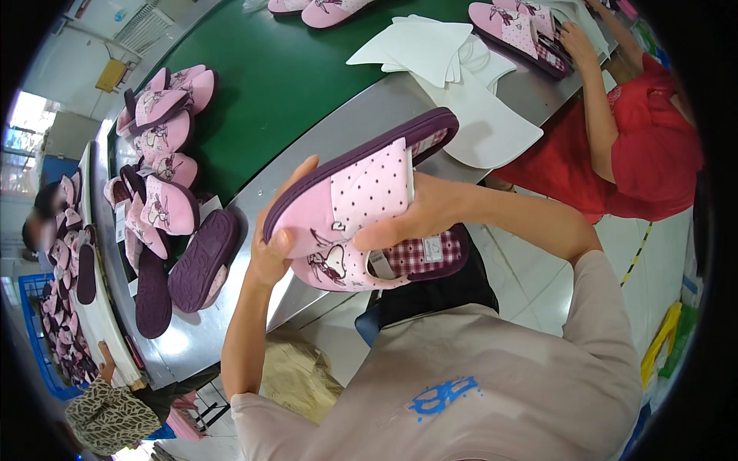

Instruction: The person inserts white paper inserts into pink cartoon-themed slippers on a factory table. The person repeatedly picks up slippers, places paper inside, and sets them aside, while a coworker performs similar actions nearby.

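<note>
A pair of pink slippers (307,223) with dark purple soles is held up in front of me, one above the other. The upper one has a black-dotted band and the lower one shows a cartoon figure and a checked insole (411,255). My left hand (270,250) is closed round the toe ends, its thumb on the pink fabric. My right hand (400,219) grips the pair near the foot openings, its thumb on the uppers and its other fingers partly hidden. A small white label lies on the lower insole.
Several matching slippers (165,207) are heaped at the left on the metal table edge (265,188), beside a green surface (254,69). White sheets (477,115) lie at the far right. A co-worker in red (646,161) handles slippers there; another person (115,411) is at lower left, near a blue crate (34,296).
</note>
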`<state>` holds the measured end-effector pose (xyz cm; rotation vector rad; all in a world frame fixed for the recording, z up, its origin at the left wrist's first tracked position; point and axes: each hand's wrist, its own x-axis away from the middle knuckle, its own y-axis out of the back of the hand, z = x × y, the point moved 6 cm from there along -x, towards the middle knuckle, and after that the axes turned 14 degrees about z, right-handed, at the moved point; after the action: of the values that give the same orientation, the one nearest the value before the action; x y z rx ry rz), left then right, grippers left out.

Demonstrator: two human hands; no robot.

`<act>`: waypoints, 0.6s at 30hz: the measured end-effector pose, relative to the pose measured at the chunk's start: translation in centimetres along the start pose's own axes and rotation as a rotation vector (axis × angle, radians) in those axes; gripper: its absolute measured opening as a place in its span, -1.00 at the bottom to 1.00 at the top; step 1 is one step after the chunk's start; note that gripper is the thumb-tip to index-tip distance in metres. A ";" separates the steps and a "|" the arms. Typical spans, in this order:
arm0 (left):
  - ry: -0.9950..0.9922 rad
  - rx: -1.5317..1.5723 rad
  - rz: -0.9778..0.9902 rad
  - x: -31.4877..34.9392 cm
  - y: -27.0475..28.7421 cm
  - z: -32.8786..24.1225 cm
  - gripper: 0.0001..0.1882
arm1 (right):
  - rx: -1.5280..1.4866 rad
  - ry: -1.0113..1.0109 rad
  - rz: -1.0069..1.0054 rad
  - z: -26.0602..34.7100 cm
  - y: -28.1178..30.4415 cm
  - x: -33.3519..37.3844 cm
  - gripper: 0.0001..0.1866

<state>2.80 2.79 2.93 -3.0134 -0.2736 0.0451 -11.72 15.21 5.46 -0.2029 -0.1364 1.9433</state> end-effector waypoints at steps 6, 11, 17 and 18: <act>-0.027 -0.072 -0.012 0.3 -0.9 -0.1 0.24 | 0.179 0.033 0.089 -1.5 0.3 -1.2 -0.61; -0.051 -0.090 0.010 0.0 -1.0 -0.4 0.18 | 0.251 0.088 0.140 -1.7 1.1 -2.5 -0.64; -0.026 0.087 -0.005 -0.5 0.0 0.3 0.20 | 0.016 0.077 0.131 -3.0 1.7 -3.0 -0.63; -0.012 0.101 -0.006 -0.3 -0.2 0.5 0.21 | 0.002 0.084 0.140 -3.1 1.6 -3.1 -0.63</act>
<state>2.48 2.95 2.50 -2.9133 -0.2730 0.0745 -11.38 11.76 2.41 -0.2991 -0.0657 2.0703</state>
